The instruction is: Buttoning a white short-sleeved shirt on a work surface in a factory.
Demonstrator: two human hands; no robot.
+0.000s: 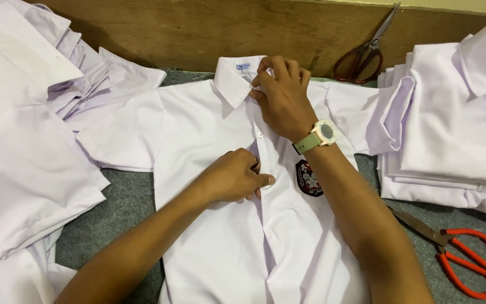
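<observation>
1. A white short-sleeved cotton school shirt [220, 225] lies face up and spread flat on the grey felt-covered table [130, 197], collar away from the person, so the button front runs straight up between the two arms.
2. The right hand [281, 95] sits at the collar, fingers pressed together and pinching the cloth at the top of the placket; that hold keeps the neck opening closed and aligned.
3. The left hand [237, 177] rests lower down the same placket, fingers curled and pinching the front edge just beside a small white button [260, 135] that shows between the two grips. Whether it holds a button itself is hidden under the fingers.
4. A dark red-and-black chest badge [309, 178] lies just right of the left hand's grip, under the right wrist with its pale green watch [320, 135].
5. Stacks of folded white shirts [457, 124] lie right of the right hand, and looser white shirts [23, 141] are heaped left of the left hand.
6. Red-handled scissors [462, 253] lie near the right forearm; brown-handled scissors [367, 56] lean against the wooden board [170, 28] beyond the collar grip.
</observation>
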